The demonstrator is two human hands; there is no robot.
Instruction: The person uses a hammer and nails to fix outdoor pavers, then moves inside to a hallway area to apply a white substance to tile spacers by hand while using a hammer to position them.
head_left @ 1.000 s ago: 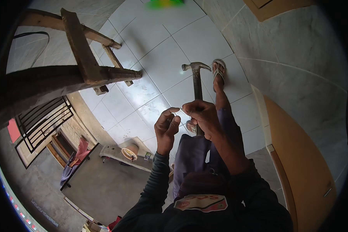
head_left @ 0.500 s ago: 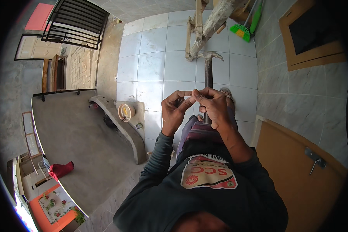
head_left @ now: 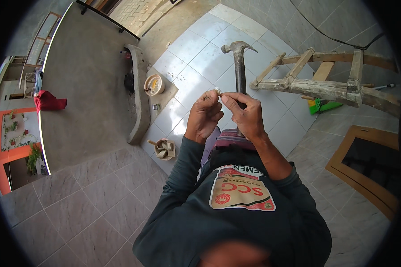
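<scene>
Behind R hand (head_left: 246, 115), hammer (head_left: 240, 73) partly hidden; v. small white item (head_left: 217, 90) unclear.

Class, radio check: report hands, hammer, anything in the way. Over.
Left hand curled at small pale piece, unidentifiable. Right hand gripping hammer, head pointing away from body. Wooden ladder to the right, apparently clear of both hands.

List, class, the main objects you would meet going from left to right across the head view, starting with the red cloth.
Red cloth → cream bucket → claw hammer → wooden ladder.
</scene>
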